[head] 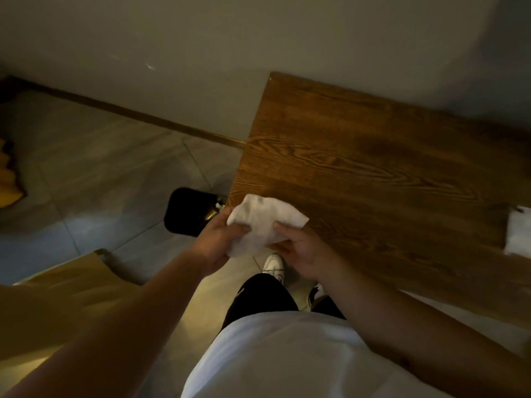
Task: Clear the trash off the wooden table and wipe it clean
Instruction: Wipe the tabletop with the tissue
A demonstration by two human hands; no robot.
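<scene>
White cloth (263, 222), crumpled, held between both hands at the near left corner of the wooden surface (373, 173), partly over the corner and partly over the floor. Left hand (219, 239) gripping the cloth's left edge, thumb curled over the top of the fabric. Right hand (298, 248) pinching the cloth's right side, thumb on top, remaining fingers underneath and hidden. Grip of both hands pressed onto the cloth. Brown grained surface set against a pale wall (201, 53), its far edge touching it. White object (518, 231) at the right edge of view, resting on the surface, cut off by the frame; identity cannot be told. Black bin (186, 211) on the grey tiled floor (100, 168), just left of the surface corner. Tan chair seat (66, 282) at lower left. White shirt (287, 354), black trousers and white shoe (274, 265) visible below the hands.
</scene>
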